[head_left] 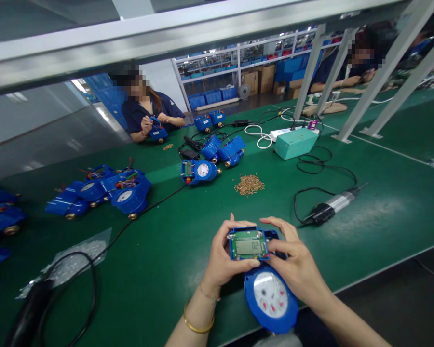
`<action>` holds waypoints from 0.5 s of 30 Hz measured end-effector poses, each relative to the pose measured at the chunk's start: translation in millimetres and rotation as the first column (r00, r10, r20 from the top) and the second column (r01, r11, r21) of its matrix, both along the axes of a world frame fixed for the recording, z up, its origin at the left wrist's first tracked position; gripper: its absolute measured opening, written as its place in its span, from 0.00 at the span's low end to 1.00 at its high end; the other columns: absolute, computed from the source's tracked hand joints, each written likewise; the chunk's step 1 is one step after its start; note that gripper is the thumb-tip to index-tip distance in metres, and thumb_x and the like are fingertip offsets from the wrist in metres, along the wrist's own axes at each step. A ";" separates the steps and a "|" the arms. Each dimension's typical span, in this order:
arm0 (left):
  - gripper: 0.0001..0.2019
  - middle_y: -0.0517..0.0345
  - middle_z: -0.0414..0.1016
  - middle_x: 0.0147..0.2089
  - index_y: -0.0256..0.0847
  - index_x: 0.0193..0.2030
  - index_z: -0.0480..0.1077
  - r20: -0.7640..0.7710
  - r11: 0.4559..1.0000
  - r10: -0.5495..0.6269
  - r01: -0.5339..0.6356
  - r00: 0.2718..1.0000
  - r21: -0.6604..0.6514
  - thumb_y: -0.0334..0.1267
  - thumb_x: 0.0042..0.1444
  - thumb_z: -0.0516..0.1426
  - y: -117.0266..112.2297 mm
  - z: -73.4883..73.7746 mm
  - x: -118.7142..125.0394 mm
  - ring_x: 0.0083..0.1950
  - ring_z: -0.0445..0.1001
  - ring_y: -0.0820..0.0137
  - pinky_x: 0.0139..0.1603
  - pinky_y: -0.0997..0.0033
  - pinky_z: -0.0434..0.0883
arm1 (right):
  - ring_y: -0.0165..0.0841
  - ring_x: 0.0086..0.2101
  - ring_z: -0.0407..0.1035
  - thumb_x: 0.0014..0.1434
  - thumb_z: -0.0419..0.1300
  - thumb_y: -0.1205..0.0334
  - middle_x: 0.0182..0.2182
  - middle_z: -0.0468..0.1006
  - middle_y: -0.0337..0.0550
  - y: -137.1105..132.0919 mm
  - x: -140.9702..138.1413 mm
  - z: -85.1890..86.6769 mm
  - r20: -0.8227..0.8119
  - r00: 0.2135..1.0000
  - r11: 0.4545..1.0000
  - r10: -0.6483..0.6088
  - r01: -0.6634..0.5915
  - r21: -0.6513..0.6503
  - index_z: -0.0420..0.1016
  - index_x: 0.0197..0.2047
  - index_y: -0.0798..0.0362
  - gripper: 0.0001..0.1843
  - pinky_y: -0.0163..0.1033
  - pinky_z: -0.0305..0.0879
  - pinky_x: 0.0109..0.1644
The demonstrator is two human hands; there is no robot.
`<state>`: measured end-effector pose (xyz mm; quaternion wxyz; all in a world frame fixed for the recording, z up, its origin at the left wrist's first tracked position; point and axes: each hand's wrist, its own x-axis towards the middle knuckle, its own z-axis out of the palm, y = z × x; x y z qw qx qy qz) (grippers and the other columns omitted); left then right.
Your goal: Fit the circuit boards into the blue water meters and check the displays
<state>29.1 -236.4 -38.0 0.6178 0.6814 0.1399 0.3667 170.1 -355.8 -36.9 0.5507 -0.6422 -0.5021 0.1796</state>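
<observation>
Both my hands hold one blue water meter near the front edge of the green table. Its round white dial faces up toward me. At its far end sits a green circuit board with a small LCD display. My left hand wraps the board's left side, thumb pressed along its lower edge. My right hand grips the right side, fingers curled over the top corner.
An electric screwdriver with a black cord lies to the right. A pile of brass screws sits ahead, with several blue meters beyond and at left. A teal box stands farther back. A person works on a meter opposite.
</observation>
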 end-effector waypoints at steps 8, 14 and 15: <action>0.33 0.49 0.81 0.53 0.45 0.52 0.72 -0.069 0.968 -0.046 0.062 0.997 0.241 0.50 0.39 0.75 3.8 8.5 -0.3 0.59 0.76 0.52 0.75 0.35 0.37 | 0.48 0.65 0.60 0.56 0.54 0.70 0.65 0.67 0.48 -15.9 -11.5 -7.9 -0.069 0.997 0.999 -0.032 0.031 -0.025 0.79 0.30 0.50 0.12 0.59 0.59 0.67; 0.34 0.48 0.76 0.53 0.49 0.52 0.75 -0.145 0.931 0.062 -0.005 0.987 0.365 0.59 0.38 0.72 1.4 9.2 -1.3 0.56 0.73 0.54 0.69 0.37 0.56 | 0.48 0.64 0.61 0.58 0.57 0.67 0.62 0.70 0.49 -18.6 -10.0 -7.3 -0.133 0.989 0.998 -0.065 0.065 -0.003 0.78 0.28 0.50 0.10 0.58 0.59 0.67; 0.34 0.49 0.76 0.51 0.50 0.52 0.75 -0.145 0.929 0.074 -0.015 0.987 0.369 0.59 0.37 0.72 0.8 8.3 -1.2 0.53 0.74 0.55 0.69 0.38 0.57 | 0.47 0.63 0.63 0.58 0.58 0.67 0.61 0.71 0.49 -18.8 -10.4 -7.7 -0.149 0.986 0.997 -0.074 0.076 0.007 0.79 0.28 0.50 0.10 0.55 0.61 0.66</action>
